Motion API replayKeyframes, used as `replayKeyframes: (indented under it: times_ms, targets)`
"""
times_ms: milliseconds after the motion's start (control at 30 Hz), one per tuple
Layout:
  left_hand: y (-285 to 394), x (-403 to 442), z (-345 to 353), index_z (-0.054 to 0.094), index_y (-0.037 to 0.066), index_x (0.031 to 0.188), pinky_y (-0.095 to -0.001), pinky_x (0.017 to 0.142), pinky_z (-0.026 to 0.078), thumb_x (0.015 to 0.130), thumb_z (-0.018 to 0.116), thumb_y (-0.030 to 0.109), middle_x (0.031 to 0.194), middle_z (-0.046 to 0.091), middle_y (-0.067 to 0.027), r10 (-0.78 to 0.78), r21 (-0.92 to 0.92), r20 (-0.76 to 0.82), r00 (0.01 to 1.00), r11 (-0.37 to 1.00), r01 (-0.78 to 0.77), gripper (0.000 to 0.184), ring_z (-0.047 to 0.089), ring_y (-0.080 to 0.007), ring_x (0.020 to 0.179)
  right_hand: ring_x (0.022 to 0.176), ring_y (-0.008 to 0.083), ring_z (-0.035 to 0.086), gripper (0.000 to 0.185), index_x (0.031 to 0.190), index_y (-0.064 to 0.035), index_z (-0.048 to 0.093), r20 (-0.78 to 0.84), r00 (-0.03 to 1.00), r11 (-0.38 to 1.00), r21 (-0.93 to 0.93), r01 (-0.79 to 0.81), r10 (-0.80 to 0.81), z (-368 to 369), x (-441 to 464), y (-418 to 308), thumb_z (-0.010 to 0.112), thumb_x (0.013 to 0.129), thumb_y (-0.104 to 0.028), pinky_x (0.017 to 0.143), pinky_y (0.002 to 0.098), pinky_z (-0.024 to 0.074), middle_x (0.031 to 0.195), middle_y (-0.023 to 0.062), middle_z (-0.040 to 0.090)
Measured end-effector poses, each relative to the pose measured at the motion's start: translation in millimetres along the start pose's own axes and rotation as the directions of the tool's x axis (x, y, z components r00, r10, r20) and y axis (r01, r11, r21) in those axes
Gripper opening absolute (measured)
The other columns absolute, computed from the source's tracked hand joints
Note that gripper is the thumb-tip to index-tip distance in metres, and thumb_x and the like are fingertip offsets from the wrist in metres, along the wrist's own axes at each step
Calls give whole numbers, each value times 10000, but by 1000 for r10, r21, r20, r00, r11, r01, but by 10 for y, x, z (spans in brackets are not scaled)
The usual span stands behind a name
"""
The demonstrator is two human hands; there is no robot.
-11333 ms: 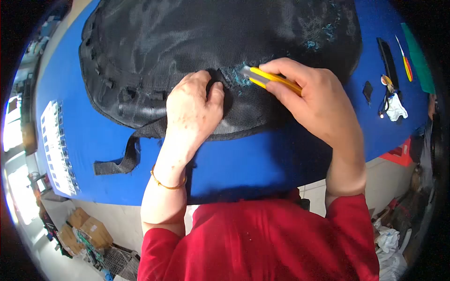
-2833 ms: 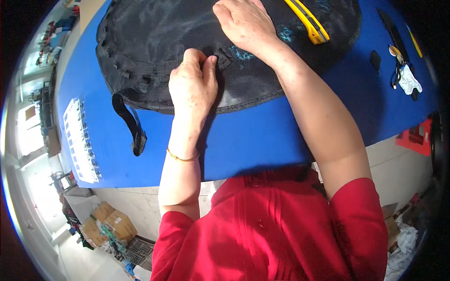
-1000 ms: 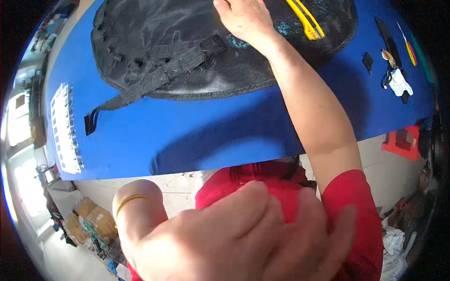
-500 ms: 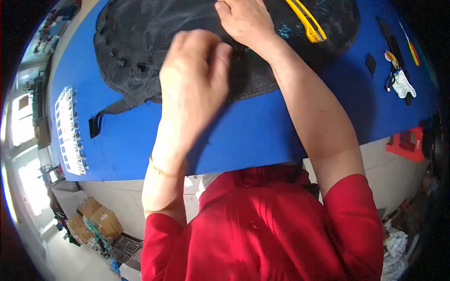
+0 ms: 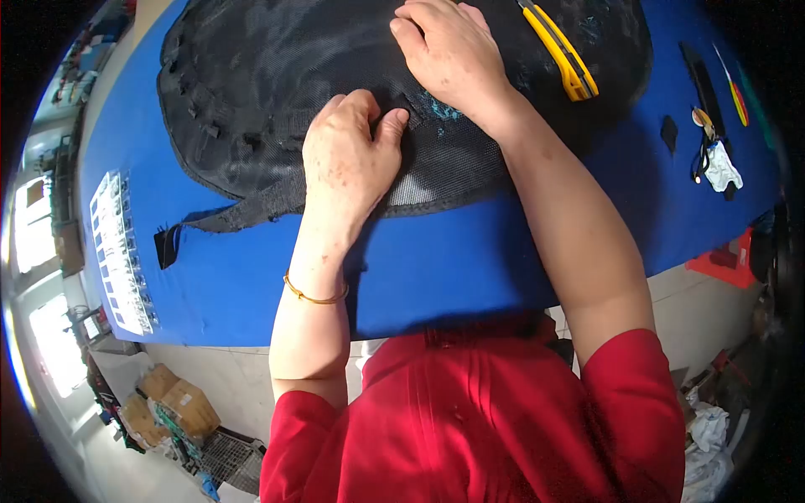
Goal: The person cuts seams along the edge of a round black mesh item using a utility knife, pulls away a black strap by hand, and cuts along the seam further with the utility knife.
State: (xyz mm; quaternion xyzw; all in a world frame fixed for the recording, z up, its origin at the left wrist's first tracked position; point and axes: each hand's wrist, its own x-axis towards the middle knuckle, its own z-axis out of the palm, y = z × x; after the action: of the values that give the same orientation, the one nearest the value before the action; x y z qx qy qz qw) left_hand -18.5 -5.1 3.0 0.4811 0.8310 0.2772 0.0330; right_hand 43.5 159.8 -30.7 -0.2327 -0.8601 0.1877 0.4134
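The blue table (image 5: 444, 281) is covered at far middle by mesh (image 5: 293, 71); a clear case (image 5: 117, 251) is laid left, a patch (image 5: 668, 134) and red-yellow tool (image 5: 739, 105) right.

Left hand (image 5: 352, 158) back on strap (image 5: 251, 210)

the one camera sits on the head, facing forward and steeply down past the shirt (image 5: 470, 419) to the left hand (image 5: 350, 159) and right hand (image 5: 449, 63), both near. its wide, round view bends the table (image 5: 436, 277), takes in floor (image 5: 235, 377) either side, and cuts off the mesh's (image 5: 277, 84) far edge.
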Motion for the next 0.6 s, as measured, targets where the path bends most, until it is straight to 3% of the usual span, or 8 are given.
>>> replayKeyframes:
  times_ms: [167, 233, 300, 333, 400, 433, 600]
  targets:
    - [76, 32, -87, 631, -1, 801, -442, 688, 542, 889, 769, 275, 739, 664, -180, -143, 9, 98, 985, 990, 143, 321, 683, -354, 722, 1167, 330, 612, 272, 1073, -3, 681, -11, 1000, 999, -30, 13, -13, 37, -18, 53, 554, 983, -226, 1054, 465, 424, 1167, 179, 684]
    - [77, 23, -87, 640, 17, 814, -453, 669, 551, 899, 750, 288, 707, 675, -180, -162, -6, 115, 980, 987, 163, 304, 702, -365, 698, 1261, 322, 599, 333, 1265, -90, 662, 103, 994, 997, -65, 46, -39, 123, -65, 220, 577, 1029, -309, 1152, 474, 381, 1320, 122, 661]
    - [34, 14, -41, 637, 45, 809, -478, 671, 559, 890, 745, 290, 700, 681, -181, -128, 5, 72, 989, 992, 128, 279, 705, -392, 718, 1320, 282, 558, 359, 1283, -102, 656, 90, 995, 998, -49, 44, -39, 123, -78, 221, 583, 999, -309, 1161, 479, 351, 1365, 123, 634]
    - [1, 15, -16, 633, 49, 821, -477, 673, 561, 886, 744, 281, 716, 686, -182, -121, -7, 78, 990, 992, 122, 266, 705, -393, 727, 1204, 257, 626, 263, 1151, -92, 689, -31, 994, 990, -92, 105, -108, 179, -70, 228, 664, 941, -247, 1109, 463, 405, 1228, 86, 692]
    - [17, -1, -24, 635, 55, 857, -465, 673, 568, 886, 739, 259, 755, 705, -164, -92, 0, 68, 993, 996, 92, 231, 715, -368, 737, 1228, 268, 614, 287, 1177, -86, 683, 8, 996, 990, -113, 87, -86, 149, -76, 196, 651, 953, -262, 1120, 464, 395, 1251, 96, 683]
    - [-21, -15, 31, 632, 64, 839, -482, 659, 540, 907, 739, 332, 707, 672, -179, -89, -37, 24, 996, 995, 90, 297, 695, -391, 723, 1256, 280, 599, 294, 1185, -80, 679, 33, 996, 989, -117, 90, -86, 148, -78, 214, 648, 957, -263, 1128, 475, 387, 1268, 100, 676]
    - [-75, -13, 97, 630, 64, 840, -475, 673, 555, 901, 733, 296, 747, 701, -164, -28, -37, -9, 1000, 999, 27, 261, 710, -373, 740, 1289, 309, 578, 317, 1218, -81, 663, 91, 994, 989, -134, 64, -52, 155, -72, 239, 641, 961, -265, 1133, 503, 374, 1317, 117, 658]
